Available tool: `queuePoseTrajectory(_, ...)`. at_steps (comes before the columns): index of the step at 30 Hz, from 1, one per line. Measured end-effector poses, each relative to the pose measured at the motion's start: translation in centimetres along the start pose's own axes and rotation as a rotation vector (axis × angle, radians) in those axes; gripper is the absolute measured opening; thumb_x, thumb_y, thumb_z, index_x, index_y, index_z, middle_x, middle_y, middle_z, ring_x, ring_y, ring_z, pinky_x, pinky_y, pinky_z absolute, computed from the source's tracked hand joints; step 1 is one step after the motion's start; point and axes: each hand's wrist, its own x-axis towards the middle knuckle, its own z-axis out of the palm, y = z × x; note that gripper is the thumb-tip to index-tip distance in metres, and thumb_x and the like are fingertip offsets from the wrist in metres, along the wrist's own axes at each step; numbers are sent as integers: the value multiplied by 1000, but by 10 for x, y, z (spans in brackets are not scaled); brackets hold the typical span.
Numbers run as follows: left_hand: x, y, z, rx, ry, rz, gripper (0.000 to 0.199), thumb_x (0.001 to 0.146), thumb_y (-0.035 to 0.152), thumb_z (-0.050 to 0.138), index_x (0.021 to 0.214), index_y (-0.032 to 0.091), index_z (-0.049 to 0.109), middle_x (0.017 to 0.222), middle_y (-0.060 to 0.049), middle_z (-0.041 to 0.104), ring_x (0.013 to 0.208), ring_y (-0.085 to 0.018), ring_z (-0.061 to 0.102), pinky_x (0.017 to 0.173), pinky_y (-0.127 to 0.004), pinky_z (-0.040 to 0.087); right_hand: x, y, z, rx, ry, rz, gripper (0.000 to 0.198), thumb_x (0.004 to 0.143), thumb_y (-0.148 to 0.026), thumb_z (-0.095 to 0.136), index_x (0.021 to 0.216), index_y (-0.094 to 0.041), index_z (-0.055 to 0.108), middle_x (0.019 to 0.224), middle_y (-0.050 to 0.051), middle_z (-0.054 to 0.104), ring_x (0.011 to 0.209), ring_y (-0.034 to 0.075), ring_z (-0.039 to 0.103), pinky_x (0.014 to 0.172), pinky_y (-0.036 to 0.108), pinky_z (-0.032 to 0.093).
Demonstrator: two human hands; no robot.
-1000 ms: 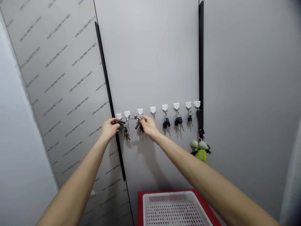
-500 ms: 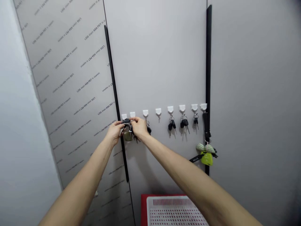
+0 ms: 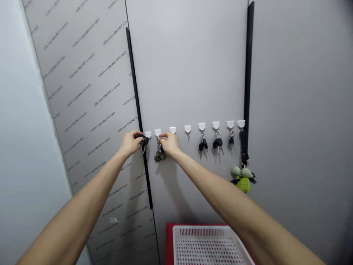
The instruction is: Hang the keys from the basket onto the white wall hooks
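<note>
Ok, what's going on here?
A person is handling keys at a row of white hooks. The left hand holds black-headed keys by the leftmost hook; the right hand is at a key bunch just below the second. Whether that bunch is hooked is unclear. Below sits a white basket.

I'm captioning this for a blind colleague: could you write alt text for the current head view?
A person's left hand holds black-headed keys beside the leftmost of eight white hooks, while the right hand grasps a key bunch at the second. More key sets hang farther right; a white plastic basket sits below.
</note>
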Motion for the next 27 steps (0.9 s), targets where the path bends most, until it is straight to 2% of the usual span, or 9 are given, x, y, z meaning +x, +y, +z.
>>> queuePoseTrajectory(5,10,13,-7,254,-197,179,16,52,10,50,60,20,59,52,2,55,56,-13,50,56,-21,37,15,-31,-13,-330,23,-140,21,59,-14,43,73,-16,58,72,4,61,71,13,53,63,21,38)
queuePoseTrajectory(8,17,18,-5,177,-135,218,22,46,2,51,53,21,58,48,2,53,60,-15,50,62,-22,36,21,-44,-12,-476,-62,-195,21,60,-13,43,73,-15,59,74,7,60,72,15,53,61,22,38)
queuePoseTrajectory(13,21,26,-7,-126,-28,132,27,42,-5,51,48,20,57,44,2,49,69,-17,50,69,-21,34,21,-53,-2,-522,-172,-224,23,60,-11,44,78,-16,57,77,8,59,73,17,52,61,24,38)
queuePoseTrajectory(16,13,24,-10,-101,-27,137,23,44,-2,52,49,20,58,48,2,52,67,-16,50,67,-21,35,13,-42,-2,-447,-244,-320,26,58,-8,45,79,-17,56,75,4,58,72,15,51,62,22,37)
queuePoseTrajectory(20,1,13,-8,-36,-70,162,19,49,5,53,57,20,60,50,2,55,57,-13,49,61,-21,36,-6,-15,-12,-320,-272,-337,29,57,-9,43,82,-18,55,66,0,56,63,10,49,60,19,37)
queuePoseTrajectory(24,9,1,-4,-164,31,20,17,54,10,49,66,18,60,48,2,53,45,-9,45,50,-20,35,-30,6,-27,-253,-439,-355,33,57,-8,41,85,-17,55,60,-2,54,54,7,46,57,18,36)
queuePoseTrajectory(27,26,1,-4,-198,-91,-58,17,53,10,51,67,16,60,45,1,51,42,-8,43,45,-20,33,-48,16,-39,-215,-522,-334,34,58,-7,39,86,-15,54,61,-1,54,54,7,46,55,17,36)
